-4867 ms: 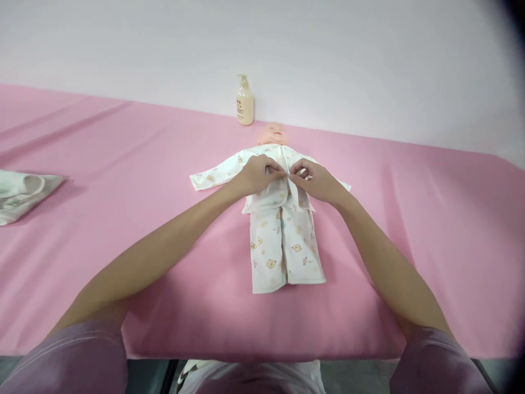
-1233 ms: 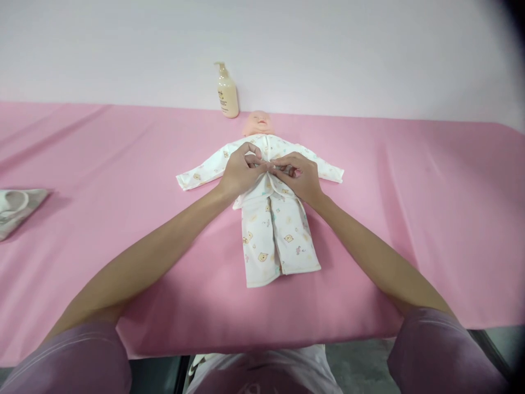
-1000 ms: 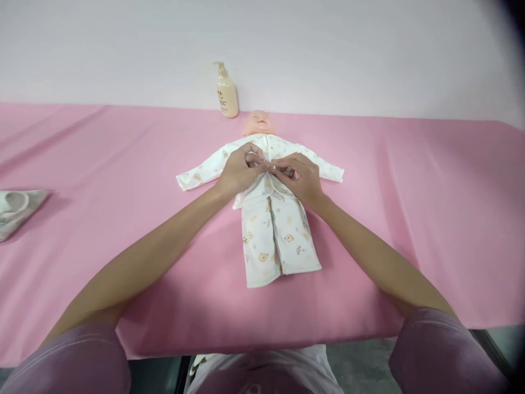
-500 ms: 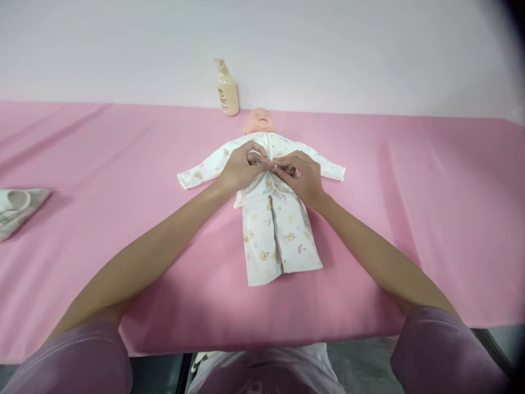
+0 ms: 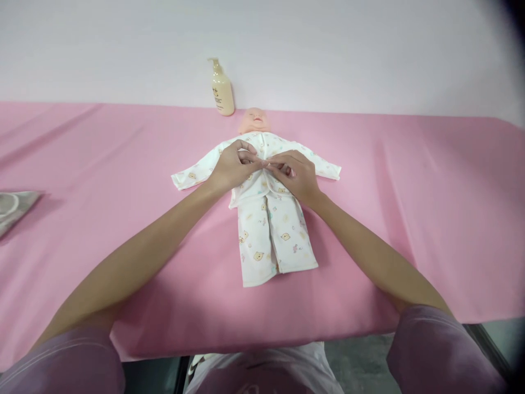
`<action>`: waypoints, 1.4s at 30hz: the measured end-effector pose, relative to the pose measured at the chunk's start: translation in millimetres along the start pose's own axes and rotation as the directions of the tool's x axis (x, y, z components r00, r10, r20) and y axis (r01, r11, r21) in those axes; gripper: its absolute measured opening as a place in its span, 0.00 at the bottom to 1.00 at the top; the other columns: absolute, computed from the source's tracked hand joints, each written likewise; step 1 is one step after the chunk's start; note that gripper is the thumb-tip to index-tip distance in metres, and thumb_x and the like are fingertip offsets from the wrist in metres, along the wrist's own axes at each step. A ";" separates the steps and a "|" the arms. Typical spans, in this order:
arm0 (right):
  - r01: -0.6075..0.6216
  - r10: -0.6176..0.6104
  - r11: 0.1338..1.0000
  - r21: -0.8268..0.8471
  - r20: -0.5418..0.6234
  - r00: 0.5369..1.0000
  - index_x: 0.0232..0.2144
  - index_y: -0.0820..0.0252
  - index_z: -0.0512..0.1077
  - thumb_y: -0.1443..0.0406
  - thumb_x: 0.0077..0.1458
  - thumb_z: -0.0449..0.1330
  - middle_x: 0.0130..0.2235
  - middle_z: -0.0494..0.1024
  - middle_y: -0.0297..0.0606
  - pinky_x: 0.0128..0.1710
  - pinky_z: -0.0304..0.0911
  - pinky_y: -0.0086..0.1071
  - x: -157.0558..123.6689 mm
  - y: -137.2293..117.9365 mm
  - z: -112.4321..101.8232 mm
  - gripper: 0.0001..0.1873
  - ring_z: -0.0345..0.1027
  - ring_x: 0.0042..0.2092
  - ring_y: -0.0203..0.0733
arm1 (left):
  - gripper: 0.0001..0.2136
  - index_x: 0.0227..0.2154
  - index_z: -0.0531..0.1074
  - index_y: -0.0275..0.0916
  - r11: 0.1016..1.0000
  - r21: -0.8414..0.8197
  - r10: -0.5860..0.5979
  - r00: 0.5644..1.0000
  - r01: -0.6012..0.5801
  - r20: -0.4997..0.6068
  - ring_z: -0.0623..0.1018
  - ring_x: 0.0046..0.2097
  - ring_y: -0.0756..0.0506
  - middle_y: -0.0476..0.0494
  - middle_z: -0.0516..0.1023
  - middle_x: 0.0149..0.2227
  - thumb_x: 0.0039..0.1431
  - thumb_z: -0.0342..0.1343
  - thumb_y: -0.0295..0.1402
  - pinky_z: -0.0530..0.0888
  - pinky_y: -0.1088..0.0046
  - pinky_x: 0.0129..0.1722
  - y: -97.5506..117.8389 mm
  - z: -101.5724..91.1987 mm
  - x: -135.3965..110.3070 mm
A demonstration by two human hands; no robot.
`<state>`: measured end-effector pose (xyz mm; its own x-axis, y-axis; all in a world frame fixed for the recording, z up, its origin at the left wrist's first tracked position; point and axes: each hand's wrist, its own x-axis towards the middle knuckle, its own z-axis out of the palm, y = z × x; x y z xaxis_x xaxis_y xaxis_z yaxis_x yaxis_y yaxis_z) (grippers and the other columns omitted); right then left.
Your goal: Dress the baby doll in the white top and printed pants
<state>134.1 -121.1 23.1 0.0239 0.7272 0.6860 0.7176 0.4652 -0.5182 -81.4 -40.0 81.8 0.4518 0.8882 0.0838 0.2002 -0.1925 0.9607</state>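
Note:
A baby doll (image 5: pixel 254 120) lies face up, its head toward the wall. It wears a white printed jacket (image 5: pixel 200 166) with the sleeves spread out, and matching trousers (image 5: pixel 258 241) below. My left hand (image 5: pixel 235 167) and my right hand (image 5: pixel 296 174) meet over the chest, at the front opening. Both hands are closed in a pinch on the jacket's front edges, fingertips touching or nearly so. Whatever fastener lies between the fingertips is hidden. Under my hands, the lower front edges of the jacket curve apart over the top of the trousers.
A cream pump bottle (image 5: pixel 222 93) stands by the wall, just left of the doll's head. Folded pale fabric (image 5: pixel 16 208) lies at the left edge of the view. Pink cloth (image 5: pixel 430 219) covers the table, whose near edge runs in front of my body.
The whole view has shifted slightly, so things sit a little further left. My hands keep their pinch at the jacket front, and its edges look closer together below them.

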 end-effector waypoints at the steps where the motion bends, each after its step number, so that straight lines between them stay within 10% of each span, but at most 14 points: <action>1: -0.002 0.002 1.000 -0.003 0.015 1.000 0.51 0.45 0.89 0.52 0.76 0.70 0.53 0.90 0.40 0.59 0.80 0.50 0.7 0.0 -0.8 0.10 0.83 0.56 0.55 | 0.26 0.41 0.73 0.44 1.000 -0.004 -0.008 1.000 0.008 -0.002 0.72 0.25 0.52 0.49 0.86 0.34 0.44 0.85 0.34 0.63 0.75 0.23 0.3 -0.6 0.3; 42: 0.090 -0.094 0.991 -0.102 -0.037 0.995 0.47 0.49 0.86 0.59 0.74 0.69 0.50 0.90 0.42 0.57 0.82 0.48 2.8 -4.2 2.1 0.05 0.84 0.52 0.52 | 0.18 0.43 0.74 0.43 0.998 0.004 0.059 0.996 -0.060 0.065 0.71 0.23 0.53 0.48 0.89 0.38 0.54 0.76 0.31 0.62 0.77 0.21 1.4 3.0 -3.4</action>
<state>129.7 -119.9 26.1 -0.0175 0.6609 0.7502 0.7844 0.4744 -0.3996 -80.1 -44.6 82.1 0.5188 0.8460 0.1230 0.1762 -0.2466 0.9529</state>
